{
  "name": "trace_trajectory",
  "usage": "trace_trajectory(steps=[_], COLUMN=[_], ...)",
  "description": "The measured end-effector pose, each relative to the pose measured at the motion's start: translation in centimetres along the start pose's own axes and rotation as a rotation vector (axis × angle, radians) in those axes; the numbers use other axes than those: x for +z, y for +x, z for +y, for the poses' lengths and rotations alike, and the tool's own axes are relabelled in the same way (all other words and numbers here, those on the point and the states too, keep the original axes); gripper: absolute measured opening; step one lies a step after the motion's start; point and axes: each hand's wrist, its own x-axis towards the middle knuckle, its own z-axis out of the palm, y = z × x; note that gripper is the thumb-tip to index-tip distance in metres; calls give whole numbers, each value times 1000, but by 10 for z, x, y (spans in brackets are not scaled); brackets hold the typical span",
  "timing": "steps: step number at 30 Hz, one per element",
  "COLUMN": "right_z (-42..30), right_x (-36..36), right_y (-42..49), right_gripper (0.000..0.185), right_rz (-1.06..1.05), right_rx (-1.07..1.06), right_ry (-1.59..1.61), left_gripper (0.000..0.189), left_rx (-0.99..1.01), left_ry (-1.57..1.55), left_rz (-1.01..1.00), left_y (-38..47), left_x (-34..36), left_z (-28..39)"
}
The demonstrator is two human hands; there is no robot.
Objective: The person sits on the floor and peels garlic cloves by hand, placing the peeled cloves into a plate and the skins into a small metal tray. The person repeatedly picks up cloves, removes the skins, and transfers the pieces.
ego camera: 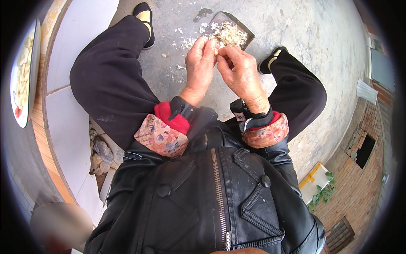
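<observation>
Between my fingertips is a small pale clove (216, 51), apparently garlic, partly hidden by the fingers. My left hand (199, 68) pinches it with thumb and forefinger. Against its other side, the thumb and forefinger of my right hand (241, 71) are closed. Both hands hover over a dark dustpan (249, 37) on the floor. A heap of dry, papery skins (231, 34) fills much of the pan, and loose flakes (188, 43) lie on the floor to its left.
At far left, a white plate (22, 119) of peeled cloves (23, 76) stands on a wood-edged surface. Stones (103, 152) lie beside my left leg. A foam box (314, 184) with a green plant stands at right by a brick wall (352, 187). The floor (304, 38) is concrete.
</observation>
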Motion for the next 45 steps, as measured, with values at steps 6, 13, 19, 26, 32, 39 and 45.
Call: trace_trajectory(steps=[6, 13, 19, 26, 32, 39, 45], right_z=[-3, -3, -1, 2, 9, 13, 11], right_x=[10, 12, 10, 10, -5, -17, -20], right_y=[-1, -1, -1, -2, 3, 4, 3], right_gripper=[6, 4, 3, 6, 8, 10, 7], right_rz=[71, 110, 117, 93, -69, -48, -78], right_rx=[45, 50, 95, 187, 424, 549, 503], right_ry=[-34, -61, -31, 36, 394, 795, 981], left_gripper=[22, 21, 20, 21, 22, 20, 16], left_rx=[58, 28, 2, -36, -228, -41, -215], left_ry=[27, -19, -57, -98, -177, -86, -371], left_rz=[13, -14, -49, -64, -134, -251, -284], left_y=[2, 1, 1, -2, -1, -3, 1], left_x=[-2, -3, -4, -1, -4, -1, -5], left_z=[-8, -10, -14, -9, 4, 8, 6])
